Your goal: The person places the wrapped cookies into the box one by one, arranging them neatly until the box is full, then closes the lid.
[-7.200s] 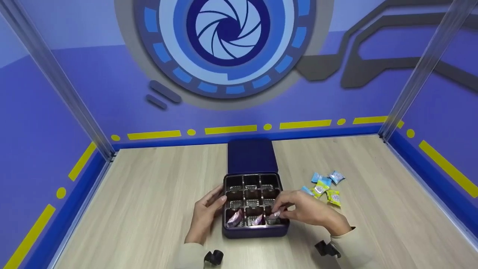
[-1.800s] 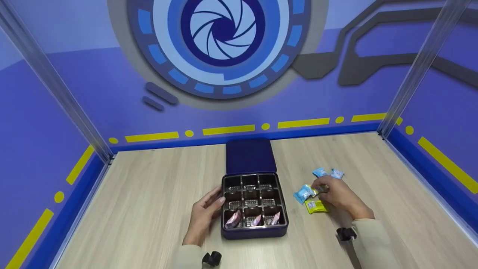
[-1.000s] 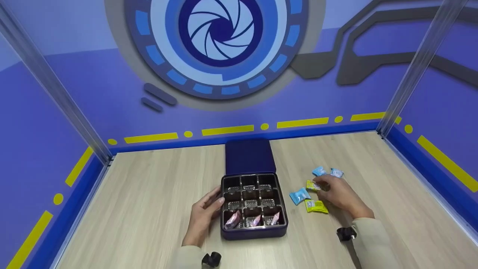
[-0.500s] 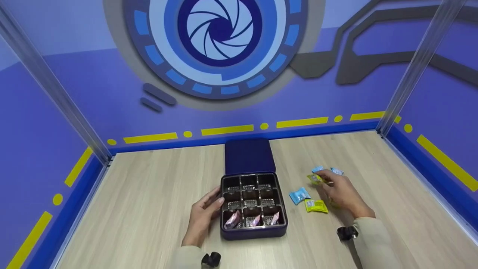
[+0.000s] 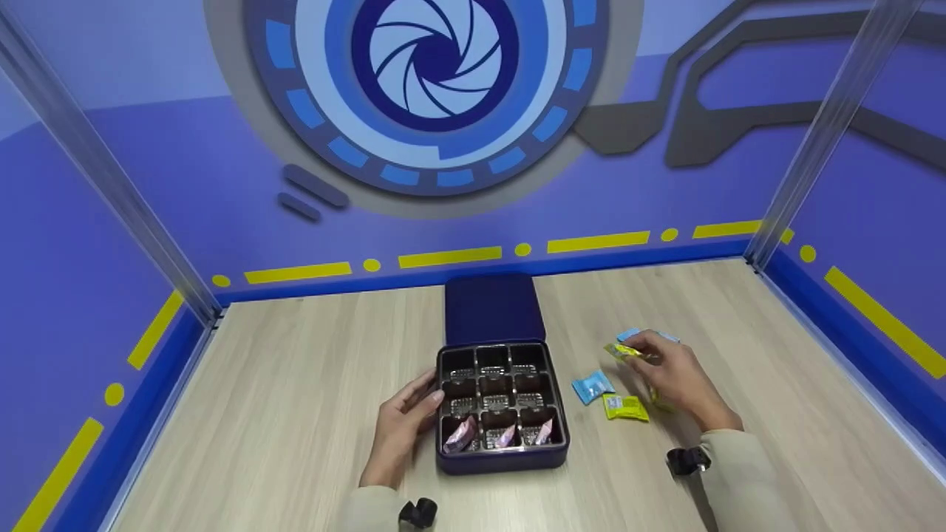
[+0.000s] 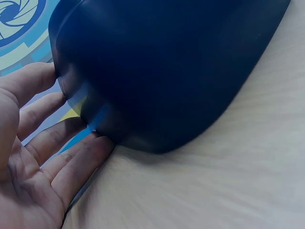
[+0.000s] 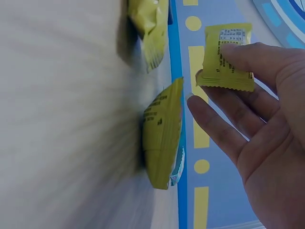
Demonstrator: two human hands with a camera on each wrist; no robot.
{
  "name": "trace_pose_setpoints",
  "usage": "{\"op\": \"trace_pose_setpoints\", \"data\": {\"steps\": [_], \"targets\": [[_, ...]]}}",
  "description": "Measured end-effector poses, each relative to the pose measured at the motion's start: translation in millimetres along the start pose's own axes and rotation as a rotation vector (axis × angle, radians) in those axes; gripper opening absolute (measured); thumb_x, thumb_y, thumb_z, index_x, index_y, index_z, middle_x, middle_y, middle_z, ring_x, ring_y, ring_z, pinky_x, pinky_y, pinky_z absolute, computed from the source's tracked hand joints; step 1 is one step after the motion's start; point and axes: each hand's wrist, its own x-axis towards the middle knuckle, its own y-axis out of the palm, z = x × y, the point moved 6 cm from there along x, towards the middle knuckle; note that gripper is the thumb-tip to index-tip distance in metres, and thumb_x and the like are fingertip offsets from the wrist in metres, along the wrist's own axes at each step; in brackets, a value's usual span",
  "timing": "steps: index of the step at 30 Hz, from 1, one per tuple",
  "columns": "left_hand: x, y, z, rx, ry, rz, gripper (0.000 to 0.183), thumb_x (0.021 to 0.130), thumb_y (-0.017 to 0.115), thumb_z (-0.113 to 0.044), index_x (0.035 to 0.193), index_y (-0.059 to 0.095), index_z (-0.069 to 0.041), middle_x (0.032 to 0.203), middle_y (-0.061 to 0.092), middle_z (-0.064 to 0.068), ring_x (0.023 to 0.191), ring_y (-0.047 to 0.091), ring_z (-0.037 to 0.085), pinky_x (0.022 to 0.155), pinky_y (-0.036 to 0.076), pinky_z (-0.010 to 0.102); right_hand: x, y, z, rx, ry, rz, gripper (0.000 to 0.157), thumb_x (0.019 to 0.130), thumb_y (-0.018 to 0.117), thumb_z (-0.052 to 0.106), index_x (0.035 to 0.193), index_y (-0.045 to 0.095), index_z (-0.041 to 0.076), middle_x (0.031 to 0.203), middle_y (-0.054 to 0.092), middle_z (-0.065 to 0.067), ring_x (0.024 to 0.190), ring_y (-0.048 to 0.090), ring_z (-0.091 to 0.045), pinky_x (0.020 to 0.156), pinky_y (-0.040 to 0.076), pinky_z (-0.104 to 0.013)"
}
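In the head view, my right hand (image 5: 680,377) pinches a yellow wrapped candy (image 5: 621,350) between thumb and fingers, above the table. The right wrist view shows this yellow candy (image 7: 226,64) with printing facing the thumb. My left hand (image 5: 403,428) rests against the left side of a dark blue box (image 5: 502,463), its extended fingers touching the wall in the left wrist view. The box's lid lies back, and a black tray inside has rows of compartments. Pink wrapped candies (image 5: 461,434) stand in the three front compartments; the compartments behind them hold no candy.
Right of the box lie a blue candy (image 5: 593,387) and a yellow candy (image 5: 626,408). Another yellow one is mostly hidden under my right hand. Farther back, a blue candy (image 5: 628,335) is partly covered. The open lid (image 5: 494,309) reaches toward the back wall.
The third pink candy, earlier in my right hand, now sits in the front right compartment. My right hand has since moved to the candies and lifted a yellow one. The left hand stays put.
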Motion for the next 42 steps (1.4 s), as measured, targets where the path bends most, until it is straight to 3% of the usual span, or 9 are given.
{"op": "trace_pose_setpoints", "data": {"steps": [10, 24, 28, 35, 42], "targets": [[-1.4, -2.6, -1.7, 0.008, 0.007, -0.004, 0.057, 0.099, 0.078, -0.015, 0.149, 0.058, 0.001, 0.151, 0.058, 0.021, 0.124, 0.066, 0.026, 0.100, 0.058, 0.036, 1, 3.5, 6, 0.016, 0.016, 0.022, 0.022, 0.100, 0.073, 0.001, 0.119, 0.075, 0.013, 0.118, 0.072, -0.005, 0.105, 0.070, -0.026, 0.089, 0.061, -0.034], [-0.2, -0.1, -2.0, 0.011, 0.019, -0.004, 0.057, 0.099, 0.077, -0.014, 0.149, 0.057, 0.003, 0.150, 0.058, 0.023, 0.124, 0.066, 0.026, 0.100, 0.058, 0.035, 0, 10.6, 20, 0.053, 0.036, 0.025, 0.024, 0.098, 0.073, -0.003, 0.119, 0.074, 0.010, 0.119, 0.071, -0.008, 0.110, 0.069, -0.029, 0.096, 0.061, -0.041], [-0.3, 2.0, -1.6, 0.006, 0.015, -0.005, 0.056, 0.099, 0.077, -0.013, 0.149, 0.057, 0.003, 0.149, 0.059, 0.022, 0.121, 0.067, 0.024, 0.098, 0.059, 0.035, 0, 10.6, 30, 0.094, 0.035, 0.017, 0.023, 0.099, 0.075, 0.001, 0.120, 0.074, 0.010, 0.120, 0.072, -0.008, 0.110, 0.070, -0.029, 0.096, 0.061, -0.037], [-0.4, 3.9, -1.1, -0.031, 0.023, 0.009, 0.055, 0.100, 0.076, -0.011, 0.149, 0.057, 0.005, 0.149, 0.058, 0.024, 0.126, 0.065, 0.027, 0.101, 0.058, 0.036, -2, 10.5, 54, 0.190, -0.015, 0.026, 0.022, 0.098, 0.075, 0.001, 0.119, 0.074, 0.009, 0.119, 0.073, -0.008, 0.107, 0.071, -0.028, 0.088, 0.058, -0.020], [-0.7, 1.5, -0.6, -0.044, 0.025, 0.012, 0.055, 0.099, 0.077, -0.012, 0.148, 0.057, 0.005, 0.149, 0.059, 0.024, 0.126, 0.065, 0.028, 0.102, 0.058, 0.038, -3, 18.6, 65, 0.183, -0.070, 0.043, 0.023, 0.095, 0.077, -0.003, 0.115, 0.074, 0.009, 0.113, 0.074, -0.006, 0.101, 0.073, -0.026, 0.086, 0.060, -0.024]]}}
